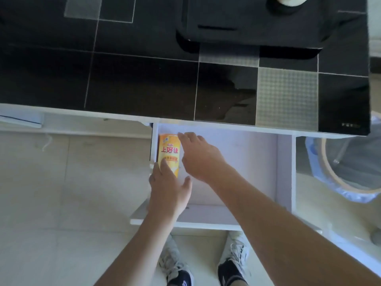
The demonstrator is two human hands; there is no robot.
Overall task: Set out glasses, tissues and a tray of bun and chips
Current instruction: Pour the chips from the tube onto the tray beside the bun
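Note:
An orange and yellow chips can (169,149) lies along the left wall of an open white drawer (285,172) under the black table. My left hand (170,190) reaches over the can's near end, fingers straight and spread, thumb out to the right. My right hand (199,156) hovers at the can's right side with straight fingers reaching toward its far end. Neither hand grips the can. A black tray (247,23) sits on the table at the top, with a pale bun (288,1) on it at the frame's edge.
The black glass table (123,75) with grey check squares spans the upper view. A bin lined with a blue bag (340,172) stands at the right of the drawer. My feet in sneakers stand on the pale tiled floor below the drawer front.

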